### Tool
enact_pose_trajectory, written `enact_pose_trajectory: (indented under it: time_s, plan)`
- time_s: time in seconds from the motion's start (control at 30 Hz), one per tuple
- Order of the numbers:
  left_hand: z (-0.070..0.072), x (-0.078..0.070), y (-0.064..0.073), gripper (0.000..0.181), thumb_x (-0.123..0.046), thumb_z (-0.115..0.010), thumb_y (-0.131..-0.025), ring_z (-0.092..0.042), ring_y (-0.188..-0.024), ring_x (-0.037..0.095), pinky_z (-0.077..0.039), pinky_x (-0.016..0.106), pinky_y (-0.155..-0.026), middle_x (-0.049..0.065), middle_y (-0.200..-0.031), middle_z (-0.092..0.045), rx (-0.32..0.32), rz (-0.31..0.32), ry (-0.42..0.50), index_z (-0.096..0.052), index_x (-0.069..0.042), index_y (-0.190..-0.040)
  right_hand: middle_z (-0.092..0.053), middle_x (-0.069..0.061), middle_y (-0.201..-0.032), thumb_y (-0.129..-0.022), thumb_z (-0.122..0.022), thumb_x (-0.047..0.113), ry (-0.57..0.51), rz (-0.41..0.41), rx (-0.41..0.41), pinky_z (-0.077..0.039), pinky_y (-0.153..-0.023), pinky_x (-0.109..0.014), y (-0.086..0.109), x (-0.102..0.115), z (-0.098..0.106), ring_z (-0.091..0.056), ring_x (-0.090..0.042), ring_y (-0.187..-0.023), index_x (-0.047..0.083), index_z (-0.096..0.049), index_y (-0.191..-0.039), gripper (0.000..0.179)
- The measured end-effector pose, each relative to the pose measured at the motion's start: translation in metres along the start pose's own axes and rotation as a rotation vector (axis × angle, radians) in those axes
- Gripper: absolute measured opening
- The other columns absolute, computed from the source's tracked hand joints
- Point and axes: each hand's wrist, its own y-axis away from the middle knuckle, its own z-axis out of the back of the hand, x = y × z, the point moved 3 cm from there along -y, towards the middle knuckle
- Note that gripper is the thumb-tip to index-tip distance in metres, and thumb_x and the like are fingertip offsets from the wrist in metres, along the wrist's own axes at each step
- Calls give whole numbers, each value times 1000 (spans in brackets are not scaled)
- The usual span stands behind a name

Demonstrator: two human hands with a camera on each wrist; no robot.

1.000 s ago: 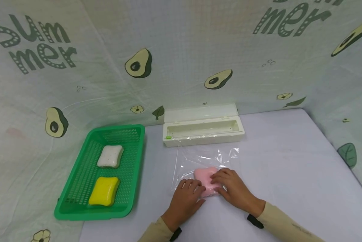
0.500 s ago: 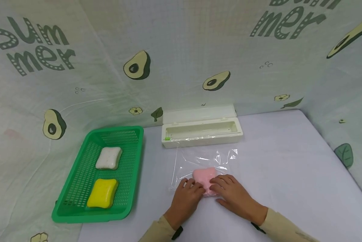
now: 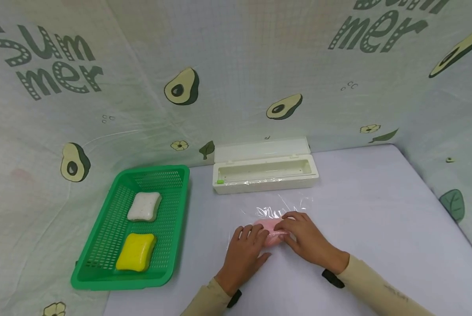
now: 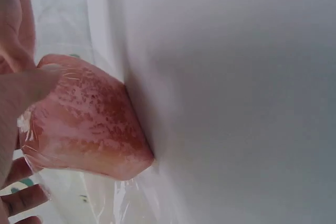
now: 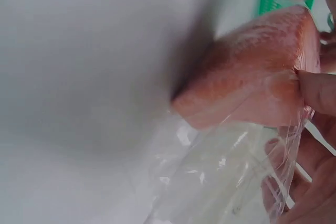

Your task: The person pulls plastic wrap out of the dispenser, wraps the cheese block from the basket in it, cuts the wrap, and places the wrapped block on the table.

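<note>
A pink bar of soap (image 3: 273, 240), partly wrapped in clear cling film (image 3: 268, 211), is between both hands. My left hand (image 3: 241, 252) grips its left side, thumb on the near face. At the right, my right hand (image 3: 310, 240) pinches it and the film. Both wrist views show the soap tilted up, its lower edge on the table: the soap (image 4: 86, 121) has film tight over its face, and looser film (image 5: 215, 174) trails from it. Fingers hide the soap's sides in the head view.
To the left, a green basket (image 3: 176, 245) holds a white bar of soap (image 3: 144, 206) and a yellow bar of soap (image 3: 136, 252). A white cling film box (image 3: 265, 185) with its lid up stands against the printed cloth behind (image 3: 236, 66).
The soap has gone from lying flat on the spread film to being tilted up and farther from me. The film has bunched behind it, and both hands have closed in on its sides.
</note>
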Motion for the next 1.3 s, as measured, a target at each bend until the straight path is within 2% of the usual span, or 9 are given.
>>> enact_pose_trajectory:
  time_s: [0.17,0.3,0.5,0.63,0.73,0.97,1.1,1.2,1.3]
  plan:
    - [-3,5,-12,55,-45,-96,-76,-63,-109,17,-50,36,-96,-5,-118,-68,-2,31,-72,-69,-24,-120,-72,1,-107,-88,-82,0,-40,-39,60,-49,-97,-52,-13,-5,6,-62,-26,-113,10,-77,-109,24]
    - [-5,10,-23,43,-37,-92,-83,-62,-109,17,-49,37,-98,-6,-115,-69,45,54,-68,-73,-23,-119,-72,-4,-109,-90,-77,-3,-23,-33,69,-49,-96,-53,-22,-8,9,-62,-30,-113,7,-77,-109,21]
    - [-4,19,-39,39,-31,-89,-88,-62,-113,19,-49,39,-100,-3,-118,-68,114,106,-1,-74,-21,-123,-67,-13,-128,-87,-82,2,112,27,-10,-48,-101,-56,-29,-4,8,-60,-35,-120,6,-75,-114,28]
    - [-8,26,-47,36,-28,-86,-90,-61,-114,21,-49,40,-100,-1,-121,-67,112,126,22,-75,-21,-124,-67,-12,-123,-79,-90,4,229,111,-64,-51,-99,-52,-28,2,0,-63,-34,-115,7,-71,-115,41]
    - [-10,29,-52,36,-28,-85,-91,-60,-116,22,-49,39,-100,2,-125,-65,90,124,-14,-76,-19,-124,-66,-14,-120,-73,-94,4,311,148,-92,-53,-97,-50,-26,3,-7,-65,-34,-112,7,-69,-117,51]
    - [-13,23,-54,53,-25,-84,-90,-56,-116,19,-46,38,-103,0,-125,-62,52,75,-188,-64,-16,-138,-63,-18,-125,-67,-94,6,445,166,-108,-49,-101,-49,-29,-3,-17,-62,-35,-113,1,-65,-129,69]
    - [-18,20,-51,63,-37,-87,-86,-54,-119,19,-45,37,-104,1,-130,-61,43,62,-243,-58,-16,-138,-64,-15,-125,-69,-92,8,525,175,-110,-47,-104,-49,-34,-9,-21,-61,-33,-115,-1,-65,-133,69]
    - [-24,21,-50,81,-50,-90,-81,-53,-129,20,-43,37,-108,3,-142,-60,77,66,-269,-56,-15,-146,-65,-15,-128,-69,-92,11,565,167,-111,-46,-106,-50,-36,-13,-23,-61,-33,-118,0,-64,-136,73]
    - [-29,23,-51,98,-63,-88,-78,-50,-139,21,-41,38,-113,5,-155,-55,154,70,-299,-50,-15,-156,-66,-16,-132,-68,-94,11,578,145,-102,-44,-107,-51,-38,-17,-27,-61,-34,-122,1,-63,-139,78]
